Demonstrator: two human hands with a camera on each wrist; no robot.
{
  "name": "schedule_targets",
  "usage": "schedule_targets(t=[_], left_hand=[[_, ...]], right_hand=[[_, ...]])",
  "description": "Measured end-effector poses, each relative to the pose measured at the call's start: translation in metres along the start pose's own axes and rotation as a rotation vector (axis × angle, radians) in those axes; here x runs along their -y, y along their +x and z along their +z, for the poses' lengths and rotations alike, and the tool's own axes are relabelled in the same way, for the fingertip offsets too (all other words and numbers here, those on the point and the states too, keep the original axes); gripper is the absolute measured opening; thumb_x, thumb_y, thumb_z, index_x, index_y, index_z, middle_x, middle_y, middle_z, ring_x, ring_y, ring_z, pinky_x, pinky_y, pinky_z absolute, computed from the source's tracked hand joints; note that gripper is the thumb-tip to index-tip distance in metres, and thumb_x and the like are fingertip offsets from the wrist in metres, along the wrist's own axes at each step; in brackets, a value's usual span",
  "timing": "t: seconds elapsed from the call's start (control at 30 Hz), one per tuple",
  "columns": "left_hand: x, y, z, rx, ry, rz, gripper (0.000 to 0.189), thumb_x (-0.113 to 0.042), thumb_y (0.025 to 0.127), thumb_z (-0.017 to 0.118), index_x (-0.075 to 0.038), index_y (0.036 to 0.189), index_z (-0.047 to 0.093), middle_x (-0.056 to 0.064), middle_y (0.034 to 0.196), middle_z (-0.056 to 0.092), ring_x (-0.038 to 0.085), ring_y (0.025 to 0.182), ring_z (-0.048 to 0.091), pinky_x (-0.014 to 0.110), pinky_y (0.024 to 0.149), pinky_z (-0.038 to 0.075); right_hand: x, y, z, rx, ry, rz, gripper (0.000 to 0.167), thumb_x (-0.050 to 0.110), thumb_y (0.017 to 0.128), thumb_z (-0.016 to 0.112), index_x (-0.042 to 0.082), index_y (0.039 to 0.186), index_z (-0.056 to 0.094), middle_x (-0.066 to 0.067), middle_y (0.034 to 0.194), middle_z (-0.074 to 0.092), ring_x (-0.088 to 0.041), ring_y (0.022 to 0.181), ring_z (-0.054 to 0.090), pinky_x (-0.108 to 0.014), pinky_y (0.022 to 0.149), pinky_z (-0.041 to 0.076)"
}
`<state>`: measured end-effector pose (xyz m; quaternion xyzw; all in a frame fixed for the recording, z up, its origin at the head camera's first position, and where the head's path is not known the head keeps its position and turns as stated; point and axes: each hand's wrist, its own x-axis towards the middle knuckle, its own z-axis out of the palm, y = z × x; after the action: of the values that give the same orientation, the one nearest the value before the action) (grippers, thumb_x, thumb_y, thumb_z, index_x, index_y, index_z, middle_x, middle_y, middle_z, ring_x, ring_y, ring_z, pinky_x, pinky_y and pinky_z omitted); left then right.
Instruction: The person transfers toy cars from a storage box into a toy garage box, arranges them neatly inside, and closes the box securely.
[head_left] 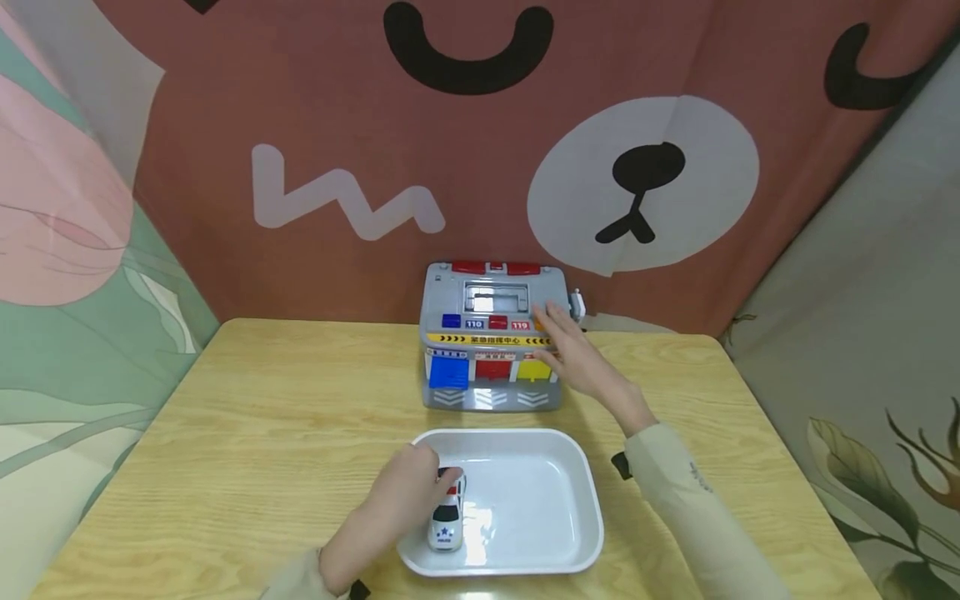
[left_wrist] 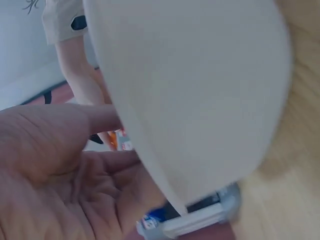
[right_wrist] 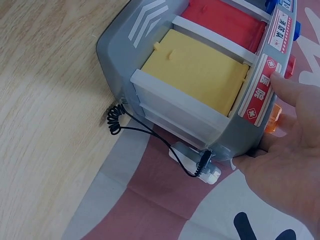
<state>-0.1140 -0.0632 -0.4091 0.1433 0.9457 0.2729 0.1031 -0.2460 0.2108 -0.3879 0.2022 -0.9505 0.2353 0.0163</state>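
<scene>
A white toy police car [head_left: 446, 521] with a red roof light stands at the left side of a white tray [head_left: 592, 517]. My left hand [head_left: 401, 492] reaches over the tray's left rim, and its thumb and fingers pinch the car's far end. The left wrist view shows that hand [left_wrist: 65, 170] beside the tray's outer wall, which hides the car. Behind the tray is a grey toy rescue station [head_left: 491, 337] with blue, red and yellow doors. My right hand [head_left: 588, 358] rests on its right front edge, fingers fairly straight, thumb on the red label [right_wrist: 257, 92], fingers near an orange button [right_wrist: 272, 119].
A black coiled cord [right_wrist: 116, 120] runs to a small white handset [right_wrist: 200, 167] on the station's side. The wooden table [head_left: 285, 400] meets a curtain [head_left: 330, 275] with a printed bear just behind the station.
</scene>
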Motion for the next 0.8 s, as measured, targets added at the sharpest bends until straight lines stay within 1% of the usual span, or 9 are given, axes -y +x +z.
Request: schedule_targets(t=[0.07, 0.17, 0.23, 0.3, 0.43, 0.6, 0.73, 0.8], left_hand=[[-0.004, 0.0, 0.004, 0.011, 0.071, -0.002, 0.033, -0.027, 0.09, 0.068, -0.005, 0.068, 0.059, 0.001, 0.06, 0.047, 0.012, 0.052, 0.046, 0.025, 0.046, 0.041], [-0.006, -0.002, 0.011, 0.045, 0.189, 0.021, 0.032, -0.028, 0.088, 0.07, -0.003, 0.072, 0.061, 0.003, 0.064, 0.049, 0.014, 0.057, 0.047, 0.029, 0.05, 0.046], [-0.006, -0.004, 0.016, 0.067, 0.235, 0.032, 0.032, -0.029, 0.088, 0.07, -0.002, 0.073, 0.061, 0.004, 0.064, 0.05, 0.015, 0.059, 0.049, 0.032, 0.052, 0.048], [-0.006, -0.005, 0.019, 0.065, 0.251, 0.045, 0.032, -0.029, 0.087, 0.071, -0.003, 0.072, 0.061, 0.005, 0.064, 0.052, 0.016, 0.059, 0.05, 0.034, 0.053, 0.048], [-0.005, -0.005, 0.022, 0.055, 0.192, 0.052, 0.032, -0.028, 0.088, 0.07, -0.004, 0.07, 0.059, 0.003, 0.063, 0.051, 0.016, 0.057, 0.049, 0.033, 0.051, 0.045], [-0.003, -0.003, 0.024, 0.068, 0.124, 0.068, 0.032, -0.027, 0.09, 0.068, -0.005, 0.069, 0.057, 0.001, 0.062, 0.047, 0.015, 0.057, 0.046, 0.031, 0.051, 0.041], [-0.004, -0.002, 0.028, 0.072, 0.063, 0.034, 0.033, -0.028, 0.089, 0.07, -0.005, 0.069, 0.056, 0.002, 0.064, 0.047, 0.016, 0.058, 0.047, 0.03, 0.052, 0.041], [-0.005, -0.002, 0.03, 0.076, 0.013, -0.006, 0.034, -0.029, 0.087, 0.072, -0.003, 0.073, 0.056, 0.003, 0.066, 0.047, 0.016, 0.058, 0.047, 0.03, 0.052, 0.042]], right_hand=[[0.001, 0.0, 0.0, 0.0, -0.001, 0.002, 0.071, 0.025, 0.098, 0.059, 0.008, 0.155, 0.019, -0.02, 0.159, 0.01, -0.034, 0.146, 0.007, -0.05, 0.113, 0.022], [0.002, 0.0, 0.001, 0.0, 0.002, 0.003, 0.072, 0.025, 0.098, 0.059, 0.009, 0.155, 0.019, -0.02, 0.159, 0.01, -0.034, 0.146, 0.007, -0.05, 0.113, 0.022], [0.002, 0.001, 0.001, 0.002, 0.004, 0.001, 0.072, 0.025, 0.097, 0.059, 0.009, 0.155, 0.019, -0.02, 0.159, 0.01, -0.033, 0.146, 0.007, -0.05, 0.113, 0.022], [0.002, 0.001, 0.001, 0.0, 0.002, -0.001, 0.072, 0.025, 0.097, 0.06, 0.009, 0.155, 0.019, -0.02, 0.159, 0.01, -0.034, 0.146, 0.007, -0.051, 0.113, 0.022], [0.001, 0.002, 0.001, 0.0, -0.001, 0.002, 0.073, 0.024, 0.097, 0.06, 0.008, 0.155, 0.018, -0.02, 0.159, 0.01, -0.034, 0.146, 0.006, -0.051, 0.113, 0.022], [0.001, 0.001, 0.002, -0.004, 0.003, -0.001, 0.072, 0.023, 0.098, 0.059, 0.008, 0.155, 0.018, -0.02, 0.159, 0.01, -0.034, 0.146, 0.006, -0.05, 0.113, 0.022], [0.001, 0.001, 0.002, -0.008, 0.002, 0.01, 0.072, 0.024, 0.098, 0.059, 0.009, 0.155, 0.018, -0.019, 0.159, 0.009, -0.033, 0.146, 0.006, -0.05, 0.113, 0.022], [0.0, 0.0, 0.003, -0.01, 0.005, 0.016, 0.073, 0.024, 0.097, 0.059, 0.008, 0.155, 0.018, -0.019, 0.159, 0.009, -0.033, 0.146, 0.006, -0.05, 0.112, 0.023]])
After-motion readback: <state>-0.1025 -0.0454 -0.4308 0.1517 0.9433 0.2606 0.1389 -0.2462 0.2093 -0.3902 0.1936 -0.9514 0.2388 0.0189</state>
